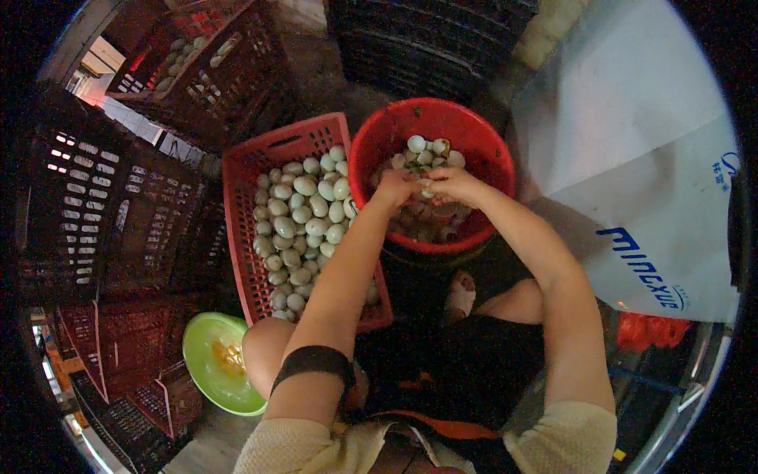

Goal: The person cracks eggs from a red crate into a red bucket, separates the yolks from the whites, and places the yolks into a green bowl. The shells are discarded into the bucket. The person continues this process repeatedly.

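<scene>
Both hands are down inside a round red plastic tub [482, 127], over a pile of pale eggs and what look like broken eggshells [416, 143]. My right hand [455, 185] has its fingers about a whitish egg or piece of shell [426, 188]. Close beside it, my left hand [398, 187] reaches in from the left; its fingertips are partly hidden, so its grip is unclear. Left of the tub stands a red plastic crate [237, 195] filled with whole pale greenish eggs [305, 185].
A green bowl [204, 355] with yellow-orange liquid like raw egg sits by my left knee. Stacked dark crates [148, 195] rise at left, another crate of eggs [183, 53] behind. Black crates [426, 47] stand beyond the tub; a large white printed sheet [639, 195] is at right.
</scene>
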The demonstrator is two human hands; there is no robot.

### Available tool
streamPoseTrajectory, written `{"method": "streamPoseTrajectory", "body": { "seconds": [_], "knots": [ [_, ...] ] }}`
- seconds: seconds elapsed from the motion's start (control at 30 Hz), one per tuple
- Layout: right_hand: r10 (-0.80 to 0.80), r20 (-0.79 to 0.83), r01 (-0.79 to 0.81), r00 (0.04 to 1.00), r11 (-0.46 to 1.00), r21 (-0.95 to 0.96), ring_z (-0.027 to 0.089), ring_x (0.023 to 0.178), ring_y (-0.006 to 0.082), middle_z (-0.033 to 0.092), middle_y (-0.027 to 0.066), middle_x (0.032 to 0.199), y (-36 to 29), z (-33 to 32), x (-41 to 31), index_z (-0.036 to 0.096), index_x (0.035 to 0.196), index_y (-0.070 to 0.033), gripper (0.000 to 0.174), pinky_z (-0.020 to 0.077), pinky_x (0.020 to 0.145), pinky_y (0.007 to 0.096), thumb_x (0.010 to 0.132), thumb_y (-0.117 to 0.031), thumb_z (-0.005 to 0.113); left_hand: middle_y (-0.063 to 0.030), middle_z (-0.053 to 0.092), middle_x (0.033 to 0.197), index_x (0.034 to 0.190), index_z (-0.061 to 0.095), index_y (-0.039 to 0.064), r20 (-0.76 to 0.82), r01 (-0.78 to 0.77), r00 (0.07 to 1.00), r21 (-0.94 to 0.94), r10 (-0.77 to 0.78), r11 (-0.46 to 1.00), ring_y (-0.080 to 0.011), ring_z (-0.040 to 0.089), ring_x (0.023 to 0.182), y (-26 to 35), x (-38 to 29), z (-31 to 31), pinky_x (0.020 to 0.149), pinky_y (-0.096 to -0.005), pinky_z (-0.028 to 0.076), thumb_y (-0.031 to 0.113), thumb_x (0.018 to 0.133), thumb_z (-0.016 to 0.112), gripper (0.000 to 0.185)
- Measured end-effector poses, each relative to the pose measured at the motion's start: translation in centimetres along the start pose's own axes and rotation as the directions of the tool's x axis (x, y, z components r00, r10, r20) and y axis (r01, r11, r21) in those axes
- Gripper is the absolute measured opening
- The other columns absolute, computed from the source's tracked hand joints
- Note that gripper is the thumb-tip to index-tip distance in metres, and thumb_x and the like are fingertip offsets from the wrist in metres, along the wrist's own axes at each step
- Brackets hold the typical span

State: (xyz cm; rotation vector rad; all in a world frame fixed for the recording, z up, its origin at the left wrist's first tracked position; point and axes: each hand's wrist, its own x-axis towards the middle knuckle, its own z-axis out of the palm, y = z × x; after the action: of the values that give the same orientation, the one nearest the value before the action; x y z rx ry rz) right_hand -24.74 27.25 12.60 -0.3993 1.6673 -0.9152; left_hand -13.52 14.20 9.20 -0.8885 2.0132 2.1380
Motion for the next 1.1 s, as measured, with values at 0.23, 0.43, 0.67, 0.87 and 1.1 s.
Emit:
{"method": "streamPoseTrajectory", "body": {
  "seconds": [0.23, 0.43, 0.67, 0.87, 1.1],
  "knots": [
    [-0.171, -0.128, 0.100, 0.977, 0.896, -0.433, 0.059, 0.077, 0.0190, 0.059, 0.0102, 0.095, 1.1, 0.7, 1.3, 0.055, 0.108, -0.004, 0.041, 0.0469, 0.067, 0.0305, 0.072, -0.023, 0.061, -0.0118, 0.060, 0.079, 0.086, 0.059, -0.005, -0.017, -0.126, 0.992, -0.043, 0.125, 0.991, -0.0195, 0.056, 0.068, -2.6, 2.1, 0.6, 0.059, -0.0360, 0.046, 0.014, 0.064, 0.067, 0.031],
    [-0.420, -0.243, 0.178, 0.875, 0.744, -0.644, 0.059, 0.082, 0.0303, 0.062, 0.0174, 0.086, 1.3, 1.6, 1.1, 0.063, 0.094, -0.007, 0.034, 0.0455, 0.074, 0.0373, 0.072, -0.033, 0.057, -0.0086, 0.063, 0.087, 0.093, 0.064, 0.002, -0.037, -0.011, 0.999, 0.251, 0.021, 0.968, -0.0174, 0.057, 0.077, -3.3, 3.2, 0.3, 0.069, -0.0314, 0.045, 0.015, 0.069, 0.065, 0.028],
    [-0.411, -0.228, 0.169, 0.883, 0.730, -0.662, 0.059, 0.082, 0.0330, 0.061, 0.0188, 0.089, 0.9, 1.7, 1.4, 0.060, 0.099, -0.006, 0.037, 0.0459, 0.075, 0.0392, 0.075, -0.034, 0.057, -0.0084, 0.062, 0.079, 0.086, 0.064, -0.001, -0.003, 0.035, 0.999, -0.051, -0.036, 0.998, -0.0156, 0.055, 0.071, -1.9, 1.8, 0.2, 0.062, -0.0309, 0.045, 0.017, 0.070, 0.067, 0.024],
    [-0.255, -0.132, 0.179, 0.958, 0.889, -0.421, 0.061, 0.073, 0.0148, 0.059, 0.0124, 0.099, 0.3, 1.0, 0.2, 0.045, 0.121, 0.000, 0.043, 0.0506, 0.061, 0.0262, 0.081, -0.012, 0.056, -0.0095, 0.062, 0.077, 0.086, 0.063, -0.003, -0.016, -0.011, 1.000, -0.119, 0.009, 0.993, -0.0166, 0.055, 0.069, -1.1, 0.9, 0.1, 0.062, -0.0317, 0.045, 0.021, 0.068, 0.067, 0.030],
    [-0.157, -0.132, 0.132, 0.979, 0.974, -0.182, 0.061, 0.073, 0.0176, 0.059, 0.0115, 0.099, 0.0, 0.2, -0.1, 0.048, 0.118, 0.000, 0.040, 0.0524, 0.059, 0.0268, 0.079, -0.007, 0.057, -0.0082, 0.063, 0.081, 0.097, 0.062, 0.000, 0.013, -0.179, 0.984, 0.208, 0.180, 0.962, -0.0161, 0.056, 0.073, -0.6, 0.5, 0.3, 0.068, -0.0305, 0.045, 0.026, 0.066, 0.068, 0.041]
  ]
}}
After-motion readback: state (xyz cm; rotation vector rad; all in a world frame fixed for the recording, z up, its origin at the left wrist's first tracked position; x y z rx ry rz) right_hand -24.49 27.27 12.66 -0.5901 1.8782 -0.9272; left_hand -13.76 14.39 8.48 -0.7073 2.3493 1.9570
